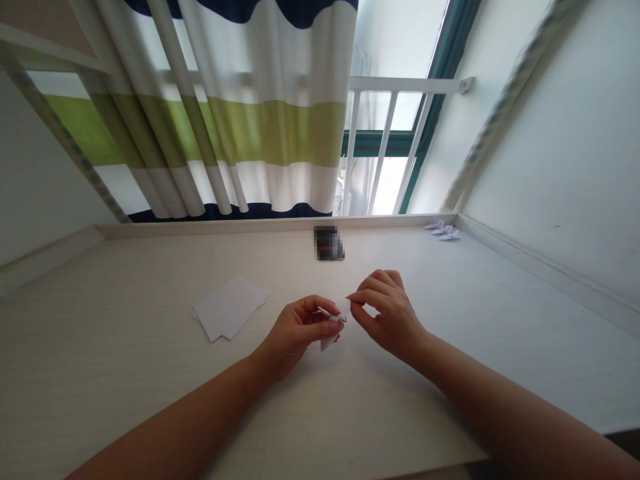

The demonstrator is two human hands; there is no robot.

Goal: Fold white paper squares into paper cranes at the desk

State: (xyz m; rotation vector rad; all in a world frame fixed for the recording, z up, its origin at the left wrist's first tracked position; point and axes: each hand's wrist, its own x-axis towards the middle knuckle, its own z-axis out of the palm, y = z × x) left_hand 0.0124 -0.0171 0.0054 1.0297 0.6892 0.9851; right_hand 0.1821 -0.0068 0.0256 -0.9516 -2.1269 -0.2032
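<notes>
Head camera: from afar I watch my left hand [300, 333], the nearer, hold a folded paper [343, 307] over the tabletop's [500, 320] middle, its long axis apparently slanting toward my right hand [390, 300], which pinches its right edge. Outward lie white sheets [230, 310] to the left, small folded papers [443, 231] near the far right corner, a pixelated dark object [327, 243] near the far edge.

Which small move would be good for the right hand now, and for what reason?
Probably a gentle squeeze by the right hand along the upper edge of the folded paper, to sharpen the fold there. That hand already appears to pinch this edge, and the left hand grips the paper from the other side, so it should stay steady.
</notes>
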